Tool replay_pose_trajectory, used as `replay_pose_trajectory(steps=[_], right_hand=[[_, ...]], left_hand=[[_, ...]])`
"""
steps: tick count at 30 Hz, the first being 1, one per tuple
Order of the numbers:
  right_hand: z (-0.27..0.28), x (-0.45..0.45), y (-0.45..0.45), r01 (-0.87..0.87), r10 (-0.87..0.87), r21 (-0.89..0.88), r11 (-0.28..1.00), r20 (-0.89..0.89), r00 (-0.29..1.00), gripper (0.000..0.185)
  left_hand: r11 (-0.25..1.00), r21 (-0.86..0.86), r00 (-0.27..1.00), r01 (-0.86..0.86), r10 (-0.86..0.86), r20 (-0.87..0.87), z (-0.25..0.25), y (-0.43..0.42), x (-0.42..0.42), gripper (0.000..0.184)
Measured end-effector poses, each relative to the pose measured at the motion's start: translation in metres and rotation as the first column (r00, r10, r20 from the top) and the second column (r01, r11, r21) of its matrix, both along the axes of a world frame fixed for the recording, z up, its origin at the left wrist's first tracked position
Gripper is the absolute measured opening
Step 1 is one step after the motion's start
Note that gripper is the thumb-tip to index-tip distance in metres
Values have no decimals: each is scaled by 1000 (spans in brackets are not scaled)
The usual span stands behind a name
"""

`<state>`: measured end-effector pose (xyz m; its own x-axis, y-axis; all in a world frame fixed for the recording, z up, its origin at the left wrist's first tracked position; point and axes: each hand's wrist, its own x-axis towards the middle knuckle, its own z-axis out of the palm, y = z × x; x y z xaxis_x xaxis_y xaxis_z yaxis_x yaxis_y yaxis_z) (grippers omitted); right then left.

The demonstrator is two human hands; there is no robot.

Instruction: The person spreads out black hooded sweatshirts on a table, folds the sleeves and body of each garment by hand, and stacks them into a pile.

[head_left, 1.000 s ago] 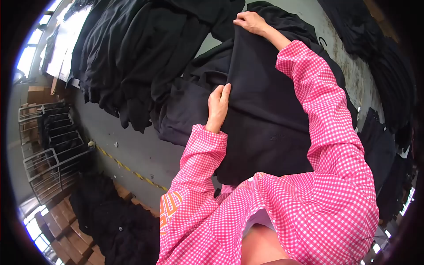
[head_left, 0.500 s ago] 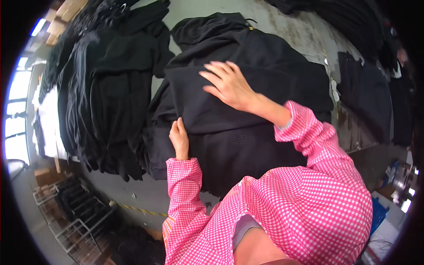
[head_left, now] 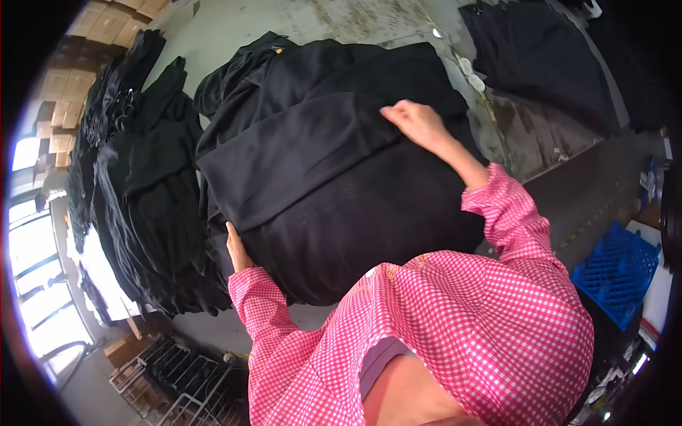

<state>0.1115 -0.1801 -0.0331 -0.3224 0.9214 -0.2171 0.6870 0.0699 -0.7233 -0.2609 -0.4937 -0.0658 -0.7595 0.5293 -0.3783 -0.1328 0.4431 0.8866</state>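
A black garment (head_left: 334, 206), which looks like a hooded sweatshirt, lies spread on the table in front of me. A long strip of its cloth, like a sleeve, is folded across the middle. My left hand (head_left: 238, 250) rests against the garment's lower left edge, fingers stretched out along the cloth. On the right side, my right hand (head_left: 420, 126) is closed, with its fingertips at the cloth near the right end of the folded strip. Its grip is partly hidden. Near the top of the garment is a small yellow tag (head_left: 278, 50).
Heaped black garments (head_left: 153, 192) hang over the table edge at left. Another dark garment (head_left: 540, 64) lies at upper right, beside round white pieces (head_left: 470, 74) on the worn table (head_left: 341, 21). A blue plastic crate (head_left: 616, 273) and a white wire rack (head_left: 174, 380) stand below.
My right hand has gone from lying open on the cloth to closed at the right of the strip. The view has shifted, and my left hand's fingers are straighter along the edge.
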Motion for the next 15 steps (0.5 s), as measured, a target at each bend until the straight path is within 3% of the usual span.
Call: replay_pose_trajectory(steps=[2, 4, 5, 9, 11, 12, 13, 15], right_hand=[[-7, -27, -12, -173, 171, 9, 985, 113, 979, 41], [-38, -48, -17, -160, 165, 191, 968, -9, 986, 37], [-37, -47, -15, -156, 161, 186, 970, -13, 987, 37], [-37, -7, 13, -5, 12, 26, 1000, -271, 963, 29], [-56, 40, 40, 116, -94, 97, 988, -205, 974, 29], [-103, 70, 60, 169, -142, 141, 976, -180, 973, 28], [-109, 78, 54, 156, -133, 129, 979, -169, 977, 28], [-118, 88, 47, 131, -158, -148, 980, -188, 969, 28]], left_hand=[[998, 56, 975, -21, 8, 223, 4, -10, 9, 51], [999, 40, 975, -11, 2, 222, 5, -26, 10, 48], [1000, 30, 975, -5, -2, 223, 5, -36, 8, 45], [1000, 21, 971, 9, -14, 240, 3, -69, -5, 35], [998, 56, 961, 2, -18, 275, -6, -85, -6, 27], [998, 66, 954, -11, -10, 299, -12, -98, 0, 23], [998, 52, 951, -23, 6, 308, -16, -108, 7, 23], [997, 41, 933, -58, 40, 359, -17, -124, 16, 18]])
